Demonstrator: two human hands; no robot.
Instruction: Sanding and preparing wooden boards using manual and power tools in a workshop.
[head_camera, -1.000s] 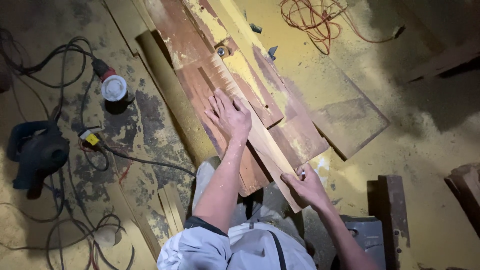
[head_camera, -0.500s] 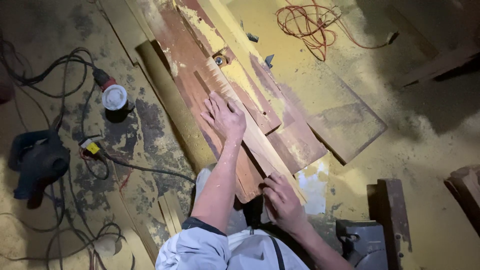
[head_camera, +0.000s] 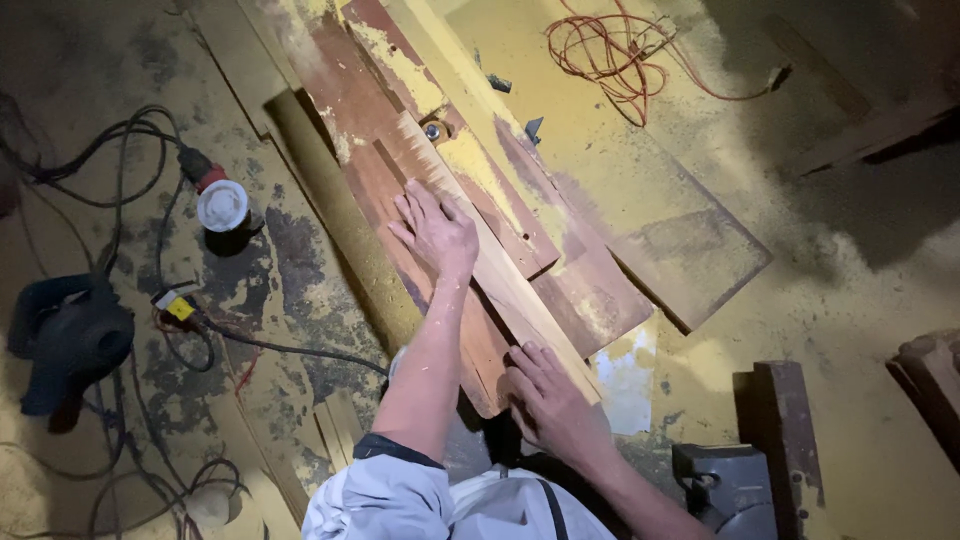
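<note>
A long pale wooden plank (head_camera: 500, 265) lies diagonally on a stack of reddish-brown boards (head_camera: 590, 290) on a sawdust-covered floor. My left hand (head_camera: 437, 235) lies flat on the plank about halfway along it, fingers spread and pointing away from me. My right hand (head_camera: 545, 398) rests palm down on the near end of the plank, fingers spread over its end edge. Neither hand grips anything.
A dark blower-like power tool (head_camera: 65, 340) and black cables (head_camera: 130, 160) lie at left, beside a white round plug (head_camera: 222, 205). An orange cord (head_camera: 620, 55) is coiled at the top. A flat board (head_camera: 680, 240) lies right; a dark metal block (head_camera: 735, 480) sits bottom right.
My right hand has slid left along the plank's near end and now lies flat on it. My left hand stays pressed on the plank. The view has shifted slightly.
</note>
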